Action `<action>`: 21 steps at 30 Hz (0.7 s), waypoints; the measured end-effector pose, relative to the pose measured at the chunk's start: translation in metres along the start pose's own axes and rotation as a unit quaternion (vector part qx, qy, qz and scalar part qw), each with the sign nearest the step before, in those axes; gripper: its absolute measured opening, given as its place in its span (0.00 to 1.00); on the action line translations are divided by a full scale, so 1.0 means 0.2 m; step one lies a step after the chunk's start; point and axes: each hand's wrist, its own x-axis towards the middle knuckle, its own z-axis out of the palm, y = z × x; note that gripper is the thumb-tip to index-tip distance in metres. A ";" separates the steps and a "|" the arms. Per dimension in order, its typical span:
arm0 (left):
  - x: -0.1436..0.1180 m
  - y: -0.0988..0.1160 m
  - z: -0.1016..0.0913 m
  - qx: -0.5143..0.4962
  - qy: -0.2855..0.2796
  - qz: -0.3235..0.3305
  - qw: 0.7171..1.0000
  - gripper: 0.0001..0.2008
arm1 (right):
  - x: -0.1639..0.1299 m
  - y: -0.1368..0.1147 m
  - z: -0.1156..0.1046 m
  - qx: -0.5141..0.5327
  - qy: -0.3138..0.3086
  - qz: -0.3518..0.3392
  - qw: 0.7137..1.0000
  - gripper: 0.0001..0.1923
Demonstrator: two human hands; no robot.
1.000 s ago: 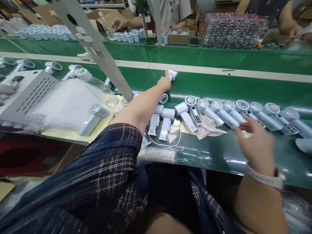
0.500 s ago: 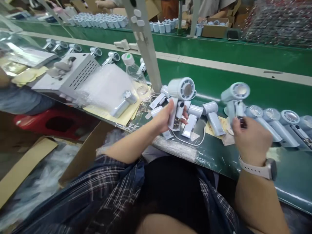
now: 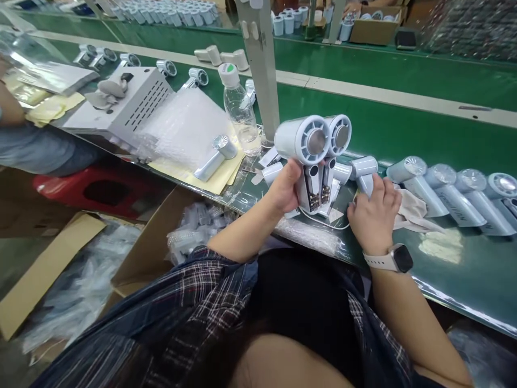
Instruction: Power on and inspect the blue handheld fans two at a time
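My left hand (image 3: 287, 188) is closed around two pale blue handheld fans, held upright side by side above the bench. The nearer fan (image 3: 299, 141) shows a round silver centre, and its open handle bares metal contacts. The second fan (image 3: 342, 121) stands just behind it, also with an open handle. On the bench to the right, my right hand (image 3: 374, 218) has its fingers wrapped over the handle of another handheld fan (image 3: 364, 166). A crumpled pale cloth (image 3: 412, 210) lies beside that hand. A white cable (image 3: 337, 225) curves between my hands.
Several more fans (image 3: 458, 199) lie in a row at the right. A clear bottle (image 3: 242, 116) and a metal post (image 3: 262, 70) stand left of centre. A white vented box (image 3: 121, 108), plastic bags (image 3: 189, 124) and a lone fan (image 3: 216, 156) are farther left. Below sits an open carton (image 3: 149, 242).
The fan from my right hand is now beside the other one in my left hand. My right hand has moved left and down onto a fan lying on the bench.
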 end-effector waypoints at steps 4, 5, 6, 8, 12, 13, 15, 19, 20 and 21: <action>-0.02 0.04 0.01 -0.042 0.012 -0.026 0.999 0.42 | -0.06 -0.15 -0.12 0.272 -0.136 0.049 0.951 0.13; -0.02 0.04 0.02 -0.050 0.019 -0.025 0.998 0.43 | -0.07 -0.18 -0.14 0.347 -0.206 0.074 0.912 0.16; -0.02 0.04 0.03 -0.054 0.025 -0.022 0.998 0.43 | -0.09 -0.21 -0.17 0.408 -0.264 0.098 0.869 0.19; -0.02 0.05 0.04 -0.049 0.028 -0.025 0.998 0.44 | -0.10 -0.26 -0.19 0.483 -0.306 0.130 0.810 0.23; -0.02 0.04 0.07 -0.044 0.028 -0.064 0.997 0.44 | -0.11 -0.33 -0.17 0.508 -0.222 0.134 0.822 0.18; -0.02 0.03 0.07 -0.044 0.029 -0.070 0.996 0.44 | -0.12 -0.34 -0.16 0.506 -0.195 0.129 0.830 0.18; -0.03 0.01 0.07 -0.035 0.030 -0.067 0.997 0.45 | -0.15 -0.36 -0.14 0.516 -0.137 0.130 0.836 0.19; -0.04 -0.05 0.05 -0.003 0.033 -0.033 0.999 0.50 | -0.22 -0.42 -0.11 0.586 -0.086 0.161 0.789 0.19; -0.05 -0.06 0.05 0.002 0.034 -0.042 0.999 0.52 | -0.22 -0.43 -0.11 0.602 -0.086 0.163 0.777 0.20; -0.05 -0.07 0.05 0.006 0.037 -0.055 0.998 0.52 | -0.22 -0.43 -0.12 0.607 -0.088 0.162 0.773 0.20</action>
